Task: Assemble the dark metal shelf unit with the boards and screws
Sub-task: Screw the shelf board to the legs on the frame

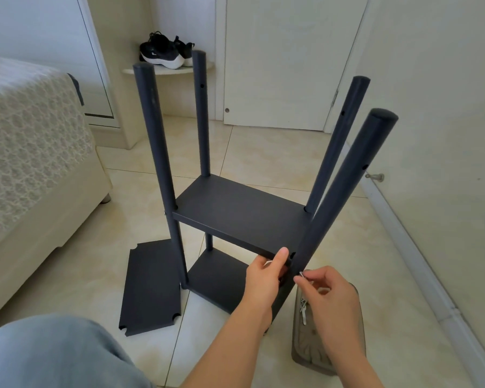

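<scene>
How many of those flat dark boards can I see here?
3. The middle board is fitted between the posts, the lower board sits beneath it, and the loose board lies flat to their left. More may be out of view.

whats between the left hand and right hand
The nearest pole passes between them in the head view; the left hand grips a corner of the middle board, the right hand pinches a screw at the pole.
</scene>
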A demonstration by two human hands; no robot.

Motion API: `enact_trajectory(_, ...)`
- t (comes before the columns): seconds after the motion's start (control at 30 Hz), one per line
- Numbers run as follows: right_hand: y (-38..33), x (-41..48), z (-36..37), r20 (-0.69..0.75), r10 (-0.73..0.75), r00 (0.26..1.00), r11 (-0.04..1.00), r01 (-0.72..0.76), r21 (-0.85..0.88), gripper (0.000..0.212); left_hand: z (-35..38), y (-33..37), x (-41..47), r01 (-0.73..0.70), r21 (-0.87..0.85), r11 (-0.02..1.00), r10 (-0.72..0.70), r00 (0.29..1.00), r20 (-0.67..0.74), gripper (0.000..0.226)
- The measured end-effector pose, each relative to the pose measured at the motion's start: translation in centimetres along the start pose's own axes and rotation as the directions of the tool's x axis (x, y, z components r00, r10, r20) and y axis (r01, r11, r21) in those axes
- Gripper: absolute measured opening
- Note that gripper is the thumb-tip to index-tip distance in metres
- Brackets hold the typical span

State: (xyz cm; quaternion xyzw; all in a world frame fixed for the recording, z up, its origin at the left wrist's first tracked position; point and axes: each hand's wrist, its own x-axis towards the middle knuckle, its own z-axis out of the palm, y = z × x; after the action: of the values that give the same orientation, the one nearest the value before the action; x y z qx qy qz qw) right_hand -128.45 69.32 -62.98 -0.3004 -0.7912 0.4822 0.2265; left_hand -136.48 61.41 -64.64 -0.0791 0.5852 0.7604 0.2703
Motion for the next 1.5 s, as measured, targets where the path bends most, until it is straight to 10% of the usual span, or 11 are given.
enact_trajectory(1.5,-0.9,0.6,-0.1,0.042,-0.051,0.998,0.983,0.058,-0.175,0.023,-0.5,-0.7,0.5,-0.004,0.033,0.999,0.004,1.0,0.015,0.034)
